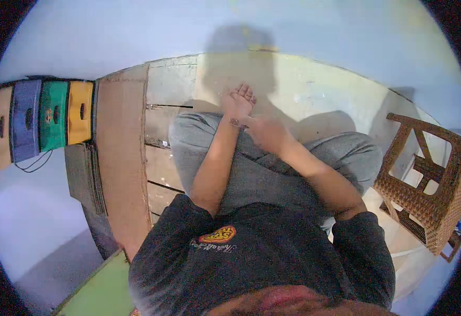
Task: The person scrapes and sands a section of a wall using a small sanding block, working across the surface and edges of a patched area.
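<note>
My left hand (240, 100) is held out above my lap, palm up, its fingers loosely bent and holding nothing. A small brownish wristband or mark (234, 121) shows on the inner side of that wrist; which of these it is, I cannot tell. My right hand (268, 133) reaches across from the right, its fingertips at or close to the left wrist. Blur hides its fingers and whether anything is between them. Beneath both hands are my crossed legs in grey trousers (270, 179).
Wooden boards (165, 162) and a brown panel (120, 150) lie to the left. Beyond them stand coloured drawers or bins (54, 112) and a dark cable (37, 166). A brown woven plastic stool (420, 197) lies tipped on the right. A pale wall (325, 27) is ahead.
</note>
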### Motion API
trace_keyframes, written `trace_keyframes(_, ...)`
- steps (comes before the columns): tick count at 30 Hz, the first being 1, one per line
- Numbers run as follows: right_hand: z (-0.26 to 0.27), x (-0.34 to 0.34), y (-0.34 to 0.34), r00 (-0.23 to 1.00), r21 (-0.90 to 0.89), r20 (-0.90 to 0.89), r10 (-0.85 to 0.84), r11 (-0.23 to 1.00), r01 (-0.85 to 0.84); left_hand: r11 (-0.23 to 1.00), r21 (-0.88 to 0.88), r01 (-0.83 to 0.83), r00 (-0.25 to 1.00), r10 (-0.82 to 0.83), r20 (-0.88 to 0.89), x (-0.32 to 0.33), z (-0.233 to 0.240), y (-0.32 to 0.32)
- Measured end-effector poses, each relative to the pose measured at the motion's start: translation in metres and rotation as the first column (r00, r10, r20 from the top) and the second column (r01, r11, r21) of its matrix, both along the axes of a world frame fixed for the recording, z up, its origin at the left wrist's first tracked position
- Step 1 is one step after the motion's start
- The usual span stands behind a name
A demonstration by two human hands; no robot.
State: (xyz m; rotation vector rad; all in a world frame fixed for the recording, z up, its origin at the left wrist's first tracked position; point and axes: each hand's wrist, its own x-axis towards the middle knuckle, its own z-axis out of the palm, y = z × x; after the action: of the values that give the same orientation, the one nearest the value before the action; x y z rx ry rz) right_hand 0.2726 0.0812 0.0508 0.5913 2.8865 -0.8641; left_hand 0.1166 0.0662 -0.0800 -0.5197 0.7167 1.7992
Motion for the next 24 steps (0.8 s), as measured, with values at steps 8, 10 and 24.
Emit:
trace_keyframes(8,-0.003,-0.002,-0.001,0.999,0.003,-0.037,-0.002,1.0,0.002,0.998,0.037,0.052,0.998,-0.051,-0.043,-0.003,-0.009,-0.003)
trace_keyframes(10,-0.008,-0.002,-0.001,0.998,0.01,-0.061,0.001,1.0,-0.001,0.998,0.051,0.034,0.999,-0.032,-0.042,-0.001,-0.007,-0.003)
trace_keyframes(24,0.019,0.002,0.024,0.933,-0.116,-0.319,-0.165,0.984,0.134,0.994,-0.1,-0.032,0.997,0.024,-0.074,0.0,0.007,0.002)
